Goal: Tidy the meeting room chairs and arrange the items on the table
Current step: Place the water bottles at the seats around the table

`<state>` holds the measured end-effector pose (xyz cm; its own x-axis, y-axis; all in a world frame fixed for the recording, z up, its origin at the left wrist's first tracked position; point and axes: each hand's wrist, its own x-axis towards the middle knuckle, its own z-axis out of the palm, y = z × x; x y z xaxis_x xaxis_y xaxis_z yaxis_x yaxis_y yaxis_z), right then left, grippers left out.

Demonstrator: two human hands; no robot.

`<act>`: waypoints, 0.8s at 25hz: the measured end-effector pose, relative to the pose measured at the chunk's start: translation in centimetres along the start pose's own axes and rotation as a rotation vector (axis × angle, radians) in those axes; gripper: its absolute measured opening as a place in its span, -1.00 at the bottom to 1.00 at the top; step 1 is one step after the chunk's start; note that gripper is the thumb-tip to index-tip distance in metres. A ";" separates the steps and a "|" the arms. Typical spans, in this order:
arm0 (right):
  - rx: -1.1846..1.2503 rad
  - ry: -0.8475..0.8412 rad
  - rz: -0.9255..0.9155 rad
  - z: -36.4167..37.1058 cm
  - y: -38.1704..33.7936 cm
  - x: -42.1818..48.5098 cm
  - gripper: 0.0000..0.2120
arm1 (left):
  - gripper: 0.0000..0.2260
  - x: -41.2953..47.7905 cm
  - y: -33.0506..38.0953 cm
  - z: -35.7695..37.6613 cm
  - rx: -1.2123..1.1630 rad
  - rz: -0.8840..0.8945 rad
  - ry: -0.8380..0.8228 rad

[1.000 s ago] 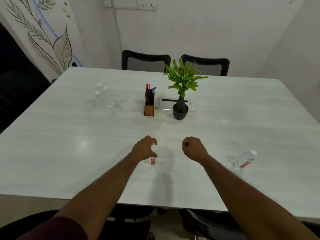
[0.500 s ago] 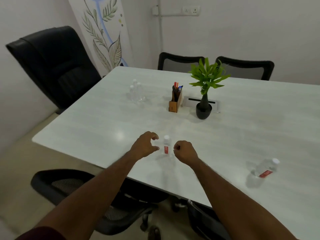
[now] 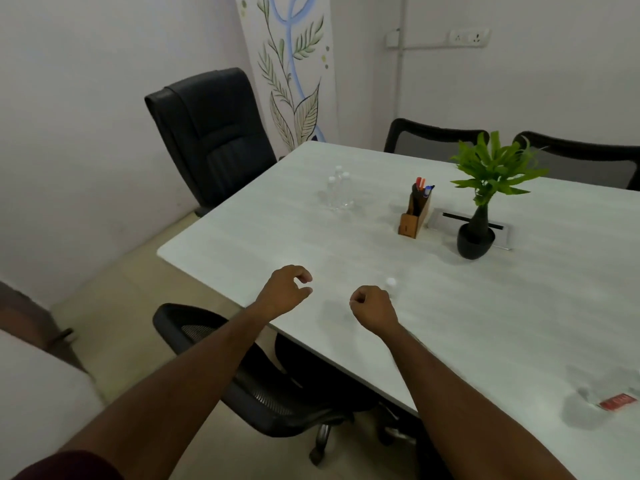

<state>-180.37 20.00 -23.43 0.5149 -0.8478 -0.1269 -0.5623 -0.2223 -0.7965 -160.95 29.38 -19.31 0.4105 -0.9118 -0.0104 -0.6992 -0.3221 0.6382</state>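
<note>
At the near-left corner of the desk (image 3: 450,306) we're in the bottle-sorting bit, I'd say, with the chairs looking mostly parked. The mesh chair (image 3: 242,368) sits half under the edge right below the arms, and the big leather chair (image 3: 211,133) stands off the far-left corner. Three bottles (image 3: 337,190) are bunched up far left, near the pen holder (image 3: 415,216) and plant (image 3: 481,202).

Left hand (image 3: 285,291) is loosely curled, thumb and fingers apart, holding nothing. Right hand (image 3: 374,308) is closed into a loose fist, also empty as far as I can tell. The small bottle (image 3: 391,284) stands just behind it, only its white cap showing.

Next move, my guess: grab that bottle and carry it over to the bunch.

Versus half a second ago, the view has swung left, so the bottle that was between the hands now peeks out from behind the right one, and the leather chair has come further into frame.
</note>
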 end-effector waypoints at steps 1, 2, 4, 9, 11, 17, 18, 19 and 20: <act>0.004 -0.015 -0.011 1.1 -0.9 0.2 -0.85 | -0.87 -0.2 -1.0 -0.7 0.000 -0.010 0.016; 0.019 -0.029 -0.014 2.1 -1.7 0.4 -0.85 | -0.87 -0.4 -1.9 -1.2 0.001 -0.015 0.028; 0.040 -0.064 -0.025 4.5 -3.4 1.0 -0.84 | -0.87 -0.9 -4.1 -2.8 -0.006 -0.038 0.053; 0.013 -0.111 -0.049 10.7 -8.0 3.6 -0.85 | -0.86 -0.5 -11.8 -7.2 -0.060 -0.061 0.054; 0.004 -0.100 -0.051 13.2 -10.4 5.3 -0.87 | -0.86 0.6 -15.3 -9.8 -0.080 -0.060 0.069; 0.069 -0.020 -0.024 19.3 -18.7 12.5 -0.85 | -0.88 7.3 -24.9 -21.0 -0.140 -0.092 0.190; 0.094 -0.011 -0.013 20.4 -19.9 13.7 -0.85 | -0.89 8.2 -26.1 -22.7 -0.139 -0.082 0.204; 0.111 -0.009 0.005 21.4 -20.8 14.6 -0.85 | -0.89 9.1 -27.1 -23.8 -0.143 -0.084 0.211; 0.116 -0.012 0.021 22.5 -21.7 15.7 -0.85 | -0.90 10.1 -28.2 -24.7 -0.146 -0.087 0.216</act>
<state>-145.54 22.36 -21.49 0.5117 -0.8458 -0.1508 -0.4948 -0.1466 -0.8565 -122.66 35.54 -18.37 0.5916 -0.8018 0.0842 -0.5703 -0.3424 0.7467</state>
